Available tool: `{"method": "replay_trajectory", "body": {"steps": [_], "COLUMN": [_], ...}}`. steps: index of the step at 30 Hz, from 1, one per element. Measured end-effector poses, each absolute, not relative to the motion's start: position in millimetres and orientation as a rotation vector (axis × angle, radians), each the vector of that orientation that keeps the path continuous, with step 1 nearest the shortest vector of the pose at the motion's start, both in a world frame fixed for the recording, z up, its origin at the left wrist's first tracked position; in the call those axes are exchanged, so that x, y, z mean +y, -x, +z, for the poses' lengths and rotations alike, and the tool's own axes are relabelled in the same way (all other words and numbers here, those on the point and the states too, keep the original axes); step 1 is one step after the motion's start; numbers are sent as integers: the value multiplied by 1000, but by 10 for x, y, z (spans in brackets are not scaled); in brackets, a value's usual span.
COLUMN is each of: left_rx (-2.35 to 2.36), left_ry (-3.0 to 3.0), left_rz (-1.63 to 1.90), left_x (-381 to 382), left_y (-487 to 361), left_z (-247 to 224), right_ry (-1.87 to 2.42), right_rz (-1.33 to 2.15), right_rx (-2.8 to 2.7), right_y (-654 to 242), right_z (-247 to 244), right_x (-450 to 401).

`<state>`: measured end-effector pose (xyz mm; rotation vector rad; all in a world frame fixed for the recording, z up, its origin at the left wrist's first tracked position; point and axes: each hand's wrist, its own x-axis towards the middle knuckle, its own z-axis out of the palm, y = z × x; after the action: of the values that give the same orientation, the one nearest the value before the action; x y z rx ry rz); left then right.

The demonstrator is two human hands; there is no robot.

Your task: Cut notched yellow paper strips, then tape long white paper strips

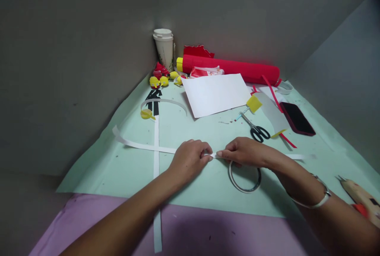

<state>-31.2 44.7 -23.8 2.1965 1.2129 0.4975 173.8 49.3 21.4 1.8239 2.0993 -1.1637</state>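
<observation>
A long white paper strip (pixel 142 145) runs crosswise over the pale green sheet, its left end curling up. Both hands pinch it near its middle, thumbs almost meeting. My left hand (pixel 190 159) is closed on the strip with thumb and fingertips. Just to its right, my right hand (pixel 245 152) is closed on the same strip, which reappears past the wrist. A second white strip (pixel 156 169) lies lengthwise, crossing the first to the left of my hands. A thin roll of white tape (pixel 246 190) rests partly beneath my right hand.
Scissors (pixel 255 128), a phone (pixel 297 118) and a glue gun (pixel 359 196) lie to the right. White paper (pixel 218 94), a red corrugated roll (pixel 231 69), a lidded cup (pixel 164 48) and small red and yellow pieces (pixel 160 76) are farther back. Black strips (pixel 153 103) lie left.
</observation>
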Motion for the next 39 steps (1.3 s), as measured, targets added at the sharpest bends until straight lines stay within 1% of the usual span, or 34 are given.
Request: {"method": "replay_trajectory", "body": {"steps": [8, 16, 33, 39], "left_rx": [1194, 1198, 1191, 1213], "left_ry": [-2208, -2219, -2203, -2184], "left_rz": [497, 484, 537, 505], "left_x": [445, 444, 462, 460], "left_y": [324, 319, 318, 314], "left_z": [-249, -238, -284, -251], "right_ry": [-1780, -1794, -1858, -1843], "right_rz": [-1084, -1077, -1207, -1187], "right_rx": [2140, 2132, 2159, 2147], "right_y": [-1727, -1666, -1635, -1608], "right_z": [222, 276, 280, 315], "right_x": [519, 530, 532, 550]}}
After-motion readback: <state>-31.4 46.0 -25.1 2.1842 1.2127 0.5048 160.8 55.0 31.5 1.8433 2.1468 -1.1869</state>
